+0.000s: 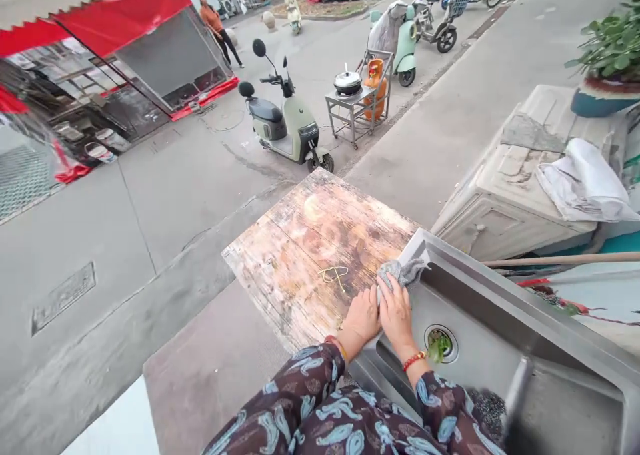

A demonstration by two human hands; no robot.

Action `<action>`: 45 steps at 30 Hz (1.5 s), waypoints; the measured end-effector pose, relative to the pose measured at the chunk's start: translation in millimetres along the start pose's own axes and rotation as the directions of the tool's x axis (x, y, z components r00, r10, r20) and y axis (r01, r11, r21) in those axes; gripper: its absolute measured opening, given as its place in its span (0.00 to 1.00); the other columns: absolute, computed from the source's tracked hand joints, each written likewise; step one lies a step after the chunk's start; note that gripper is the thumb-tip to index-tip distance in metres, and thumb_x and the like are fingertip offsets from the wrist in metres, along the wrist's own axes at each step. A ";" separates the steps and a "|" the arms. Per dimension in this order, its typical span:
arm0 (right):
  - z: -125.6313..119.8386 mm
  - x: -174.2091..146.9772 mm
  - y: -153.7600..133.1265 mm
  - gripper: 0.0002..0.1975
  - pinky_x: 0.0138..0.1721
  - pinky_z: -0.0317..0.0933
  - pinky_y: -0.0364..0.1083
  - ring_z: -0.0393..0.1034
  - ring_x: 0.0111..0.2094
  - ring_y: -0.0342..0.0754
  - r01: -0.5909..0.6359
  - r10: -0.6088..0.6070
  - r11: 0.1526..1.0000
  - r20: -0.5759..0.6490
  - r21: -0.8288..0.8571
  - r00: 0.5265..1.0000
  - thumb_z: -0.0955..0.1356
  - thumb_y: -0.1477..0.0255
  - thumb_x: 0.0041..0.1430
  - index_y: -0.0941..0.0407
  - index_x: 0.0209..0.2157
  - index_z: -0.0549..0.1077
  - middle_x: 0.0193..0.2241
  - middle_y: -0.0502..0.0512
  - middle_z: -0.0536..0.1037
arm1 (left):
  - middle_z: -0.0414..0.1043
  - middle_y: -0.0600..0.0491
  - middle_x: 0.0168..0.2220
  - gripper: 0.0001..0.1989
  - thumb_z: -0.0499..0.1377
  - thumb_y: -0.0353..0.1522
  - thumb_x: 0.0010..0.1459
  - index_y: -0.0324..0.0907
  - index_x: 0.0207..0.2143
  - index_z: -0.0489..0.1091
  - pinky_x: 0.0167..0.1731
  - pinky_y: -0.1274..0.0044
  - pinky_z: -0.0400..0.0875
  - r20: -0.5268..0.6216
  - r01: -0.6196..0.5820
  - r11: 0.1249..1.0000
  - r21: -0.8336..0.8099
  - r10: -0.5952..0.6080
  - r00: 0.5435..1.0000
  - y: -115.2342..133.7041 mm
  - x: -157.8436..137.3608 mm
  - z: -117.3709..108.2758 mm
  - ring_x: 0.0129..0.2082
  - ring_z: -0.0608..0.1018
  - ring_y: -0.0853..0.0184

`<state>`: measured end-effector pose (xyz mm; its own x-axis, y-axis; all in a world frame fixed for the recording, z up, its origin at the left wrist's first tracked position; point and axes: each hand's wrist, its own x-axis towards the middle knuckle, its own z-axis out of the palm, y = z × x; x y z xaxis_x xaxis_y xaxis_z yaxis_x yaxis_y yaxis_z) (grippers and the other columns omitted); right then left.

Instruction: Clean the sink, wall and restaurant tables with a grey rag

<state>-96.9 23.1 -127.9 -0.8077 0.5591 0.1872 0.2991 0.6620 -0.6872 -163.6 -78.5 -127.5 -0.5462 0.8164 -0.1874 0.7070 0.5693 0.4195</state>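
A wet-looking grey cloth [400, 272] is bunched over the near corner of the sink rim, beside the worn wooden board [285, 268]. My right hand [396, 308] is closed on it, fingers pressing it down from above. Close against it, my left hand [361, 316] has its fingers curled at the cloth's near edge; the fingertips are partly hidden. A thin yellowish string [334, 276] lies looped on the stained board. In the steel sink [475, 302], green leaves [439, 346] sit in the drain.
A dark mesh-like clump [486, 408] lies by the sink's divider. To the right, a white cloth [590, 182] rests on a pale chest [530, 175]. Beyond the board stand a scooter [290, 122] and a metal cart [353, 105] with a lidded pan. A person [215, 25] stands farther off.
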 end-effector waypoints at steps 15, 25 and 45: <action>-2.6 -36.5 -42.9 0.28 0.67 0.48 0.62 0.62 0.63 0.61 0.007 -0.016 1.000 0.316 0.029 0.949 0.62 0.58 0.60 0.52 0.60 0.71 0.62 0.58 0.70 | 0.65 0.37 0.57 0.36 0.58 0.36 0.57 0.37 0.66 0.53 0.54 0.62 0.68 0.020 0.349 0.772 -0.531 -0.400 0.916 -116.0 -187.9 -41.3 0.48 0.75 0.57; 56.1 -155.5 -25.8 0.23 0.57 0.60 0.59 0.68 0.59 0.61 0.175 -0.155 0.979 0.182 -0.101 0.971 0.59 0.63 0.63 0.49 0.57 0.72 0.59 0.61 0.72 | 0.69 0.44 0.52 0.32 0.59 0.34 0.54 0.42 0.62 0.62 0.46 0.68 0.71 -0.024 0.297 0.662 -0.688 -0.430 0.902 -150.2 -214.3 -50.7 0.34 0.75 0.66; 36.3 -156.4 -175.4 0.37 0.55 0.67 0.55 0.67 0.61 0.58 -0.598 0.074 0.608 0.712 0.523 0.698 0.67 0.45 0.57 0.49 0.63 0.66 0.67 0.58 0.63 | 0.81 0.45 0.33 0.23 0.74 0.28 0.34 0.36 0.37 0.75 0.37 0.70 0.76 0.254 0.045 -0.315 -0.948 -0.665 0.703 -129.6 -252.8 -75.5 0.32 0.81 0.60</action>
<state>-41.5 -198.6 -62.1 -0.9036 0.0839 -0.4200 0.3989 -0.1925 -0.8966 -151.1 -366.0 -67.4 -0.7395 0.2198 -0.6363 -0.6731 -0.2345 0.7014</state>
